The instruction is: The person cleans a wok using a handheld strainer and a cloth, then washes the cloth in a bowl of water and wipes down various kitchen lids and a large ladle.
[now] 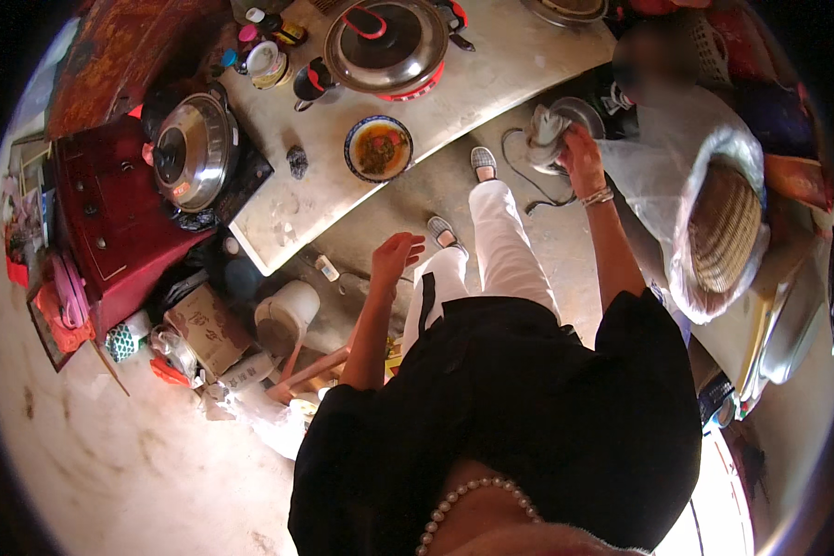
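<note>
My right hand (582, 161), with a bracelet at the wrist, grips a crumpled whitish cloth (546, 132) beside the table. Just behind the cloth sits a round grey metal pan (584, 111), partly hidden by it. My left hand (395, 258) hangs in front of the table edge with its fingers loosely bent and apart, holding nothing. On the table (452, 115), nearest to that hand, stands a blue-rimmed bowl (379, 149) of reddish-brown soup or stew. Beyond the bowl is a wide lidded pan (389, 45) with a black and red lid knob.
A second lidded pan (193, 153) stands left, beside a dark red cabinet (128, 215). Jars (267, 64) and bottles are at the back left. A white bucket (288, 313) and a cardboard box (208, 326) lie below. At right is a plastic-wrapped woven basket (725, 226); a dark cable (538, 187) crosses the floor.
</note>
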Available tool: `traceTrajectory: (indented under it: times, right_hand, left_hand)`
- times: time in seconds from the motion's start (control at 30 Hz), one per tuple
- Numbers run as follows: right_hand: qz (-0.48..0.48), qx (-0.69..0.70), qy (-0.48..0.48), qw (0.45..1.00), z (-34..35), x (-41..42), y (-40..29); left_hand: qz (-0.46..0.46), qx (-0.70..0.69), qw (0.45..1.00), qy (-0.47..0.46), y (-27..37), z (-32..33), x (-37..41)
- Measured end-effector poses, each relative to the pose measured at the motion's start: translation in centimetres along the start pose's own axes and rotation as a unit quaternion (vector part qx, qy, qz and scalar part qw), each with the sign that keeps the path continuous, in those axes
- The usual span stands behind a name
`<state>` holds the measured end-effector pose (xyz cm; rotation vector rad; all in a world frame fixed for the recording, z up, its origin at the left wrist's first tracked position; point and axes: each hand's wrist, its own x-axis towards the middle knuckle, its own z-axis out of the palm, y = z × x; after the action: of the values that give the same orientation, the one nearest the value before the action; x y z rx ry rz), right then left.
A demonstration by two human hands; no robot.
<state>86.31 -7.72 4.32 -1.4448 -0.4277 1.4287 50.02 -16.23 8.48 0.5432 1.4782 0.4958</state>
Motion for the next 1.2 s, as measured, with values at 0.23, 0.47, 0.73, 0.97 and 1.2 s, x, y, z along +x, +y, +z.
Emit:
traceTrajectory:
  times: [0.23,0.47,0.73,0.97,1.2]
  right_hand:
    - [-0.256,-0.252,-0.075,0.93,2.1,15.8,3.9]
    - [-0.204,-0.287,-0.017,0.936,6.9,23.0,9.2]
    - [-0.266,-0.196,-0.002,0.944,17.6,27.9,-1.4]
    - [-0.105,-0.267,0.053,0.956,20.3,32.4,-1.8]
    - [-0.19,-0.294,0.036,0.936,24.3,32.5,-6.3]
  left_hand:
    - [-0.034,-0.084,0.996,0.017,5.4,5.4,8.4]
    - [0.081,-0.238,0.96,0.119,8.6,1.3,17.0]
    - [0.283,-0.224,0.914,0.186,17.2,-9.7,27.5]
    - [0.133,-0.178,0.942,0.253,21.4,-8.3,31.7]
    - [0.192,-0.134,0.951,0.201,23.7,-9.6,29.8]
